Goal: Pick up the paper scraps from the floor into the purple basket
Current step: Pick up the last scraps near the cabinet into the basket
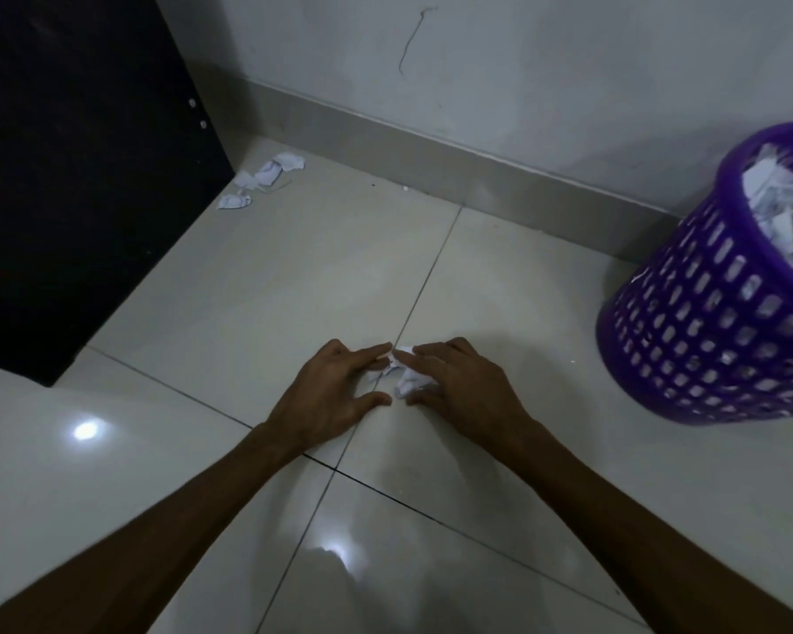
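From the head view, no brand, label or legible writing shows on anything; the only mark is a thin dark squiggle [412,38] drawn on the pale wall [545,84].

Both bare forearms reach forward over the glossy tiled floor [248,290]. The left hand [335,386] lies low over the tile seam, fingers spread and only slightly bent, index finger stretched toward the other hand, thumb out below it; it touches the edge of the small paper scraps [410,375] between the two hands but does not visibly grip them. The right hand [454,382] faces it, fingers curled over the crumpled white scraps, the index fingertip on top and the thumb coming in from below, so that the paper sits pinched under its fingers. How much paper lies beneath the palm cannot be told.

The purple basket [687,331] stands upright on the floor to the right of the hands, well apart from them, near the grey skirting [477,176]. Its latticed wall is pierced with rows of holes, and white torn paper [783,208] is heaped inside up to the rim.

A second cluster of loose scraps [266,178] lies far off at the upper left, just beside the foot of a dark panel [65,176] that stands against the wall. Two bright light reflections sit on the tiles near the arms.
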